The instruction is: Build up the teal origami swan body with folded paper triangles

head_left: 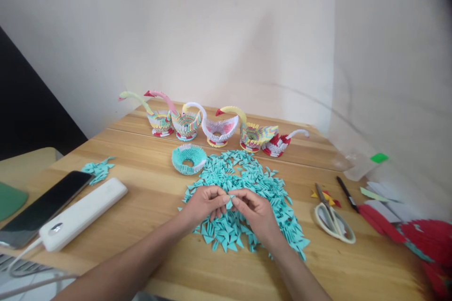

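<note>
Our left hand (205, 203) and right hand (257, 212) sat together over the teal pile (254, 176); both pinched one folded teal piece (230, 203) at the fingertips; we judged slotting in hand, needing fine alignment.

Soft, even daylight; faint shadows under the hands on the tabletop (158, 207). Edges bend and blur, upper right corner darkened.
</note>
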Demonstrator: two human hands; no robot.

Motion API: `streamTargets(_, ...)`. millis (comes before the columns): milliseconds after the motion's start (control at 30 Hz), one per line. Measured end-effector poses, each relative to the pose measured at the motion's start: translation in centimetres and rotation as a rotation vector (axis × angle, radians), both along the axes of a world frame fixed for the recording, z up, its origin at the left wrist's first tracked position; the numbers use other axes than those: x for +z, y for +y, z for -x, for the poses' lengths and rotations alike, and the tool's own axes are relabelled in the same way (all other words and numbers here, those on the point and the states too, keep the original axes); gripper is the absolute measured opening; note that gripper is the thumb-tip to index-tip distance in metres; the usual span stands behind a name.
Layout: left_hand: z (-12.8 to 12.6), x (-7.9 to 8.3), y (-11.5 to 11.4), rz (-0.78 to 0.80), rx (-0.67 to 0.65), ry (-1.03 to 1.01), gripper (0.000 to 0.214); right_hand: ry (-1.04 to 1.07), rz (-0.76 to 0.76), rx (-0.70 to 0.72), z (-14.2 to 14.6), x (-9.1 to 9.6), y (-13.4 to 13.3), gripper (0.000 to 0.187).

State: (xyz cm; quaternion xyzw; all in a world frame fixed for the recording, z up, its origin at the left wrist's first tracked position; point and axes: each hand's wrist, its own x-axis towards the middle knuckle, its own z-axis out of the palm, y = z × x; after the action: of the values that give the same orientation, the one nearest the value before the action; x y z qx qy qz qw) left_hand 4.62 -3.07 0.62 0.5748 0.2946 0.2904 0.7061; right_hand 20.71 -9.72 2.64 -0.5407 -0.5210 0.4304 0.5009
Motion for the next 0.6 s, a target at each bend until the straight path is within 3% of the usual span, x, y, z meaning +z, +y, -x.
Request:
streamTargets(400, 0.24, -0.06, -0.12, 0.045, -0.041, -0.057, 0.040, 0.119, 0.041, 0.016, -0.23, -0.67, 0.25, 0.029)
streamTargets(600, 0.05, -0.08, -0.06, -0.020, -0.004, -0.009, 0.042, 0.095, 0.036, 0.003, -0.10, -0.69, 0.21, 0.029)
